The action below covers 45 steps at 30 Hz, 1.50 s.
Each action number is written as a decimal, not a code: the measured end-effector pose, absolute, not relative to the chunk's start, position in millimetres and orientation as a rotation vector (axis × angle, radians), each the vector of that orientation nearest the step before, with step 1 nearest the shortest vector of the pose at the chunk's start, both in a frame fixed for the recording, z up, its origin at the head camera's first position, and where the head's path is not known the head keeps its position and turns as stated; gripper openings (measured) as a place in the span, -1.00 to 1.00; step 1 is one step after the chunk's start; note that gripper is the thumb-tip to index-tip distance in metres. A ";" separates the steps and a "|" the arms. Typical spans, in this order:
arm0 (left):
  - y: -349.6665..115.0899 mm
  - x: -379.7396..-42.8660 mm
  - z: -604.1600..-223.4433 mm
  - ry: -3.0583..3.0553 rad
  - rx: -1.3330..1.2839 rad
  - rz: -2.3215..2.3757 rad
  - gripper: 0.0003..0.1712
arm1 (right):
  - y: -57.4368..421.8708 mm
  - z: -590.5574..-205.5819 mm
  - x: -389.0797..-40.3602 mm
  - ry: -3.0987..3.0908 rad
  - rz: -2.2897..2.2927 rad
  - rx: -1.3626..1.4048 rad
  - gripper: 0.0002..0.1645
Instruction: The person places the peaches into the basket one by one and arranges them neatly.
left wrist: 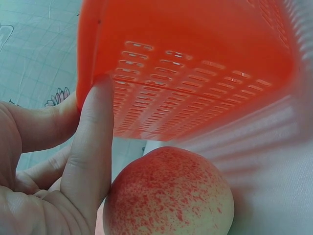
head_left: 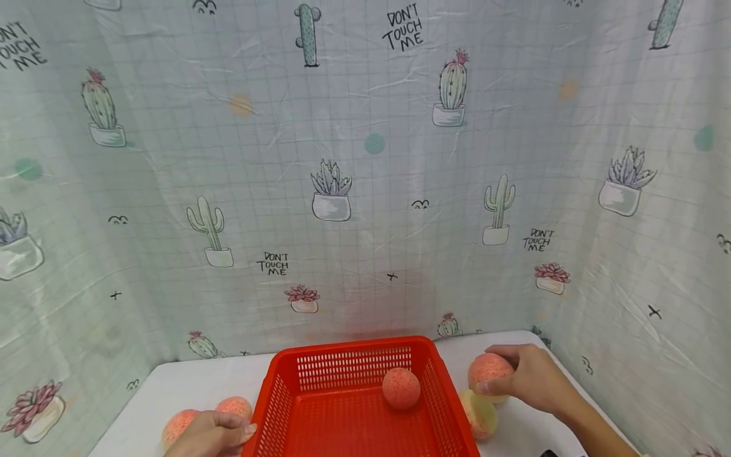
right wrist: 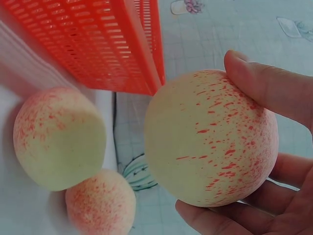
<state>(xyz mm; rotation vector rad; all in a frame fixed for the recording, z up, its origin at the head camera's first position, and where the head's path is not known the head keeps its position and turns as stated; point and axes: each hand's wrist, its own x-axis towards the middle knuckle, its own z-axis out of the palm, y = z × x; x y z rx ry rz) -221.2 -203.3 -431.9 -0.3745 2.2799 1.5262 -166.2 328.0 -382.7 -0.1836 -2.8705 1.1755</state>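
A red plastic basket [head_left: 351,346] with slotted walls stands at the front middle of the table. My left hand [head_left: 207,435] pinches its left rim between thumb and finger. One reddish peach [head_left: 401,388] lies inside, toward the back right. To the basket's right, my right hand [head_left: 533,379] grips another peach [right wrist: 210,139] between thumb and fingers, above the table. Below it a yellow-green and pink peach [head_left: 481,416] rests beside the basket wall; the right wrist view shows a further peach [right wrist: 101,203] next to that one. Near my left hand lie two more peaches, one [left wrist: 168,191] close under the fingers.
The white tabletop [head_left: 219,374] runs around the basket. Behind it and at both sides hangs a pale curtain [head_left: 365,254] printed with cacti and lettering. A small dark object [head_left: 549,453] shows at the bottom edge, right of the basket; its kind is unclear.
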 end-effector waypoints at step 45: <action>-205.3 -217.6 -431.2 2.248 -0.372 1.556 -0.35 | 265.5 -371.6 -183.8 -2.804 1.321 0.128 -0.16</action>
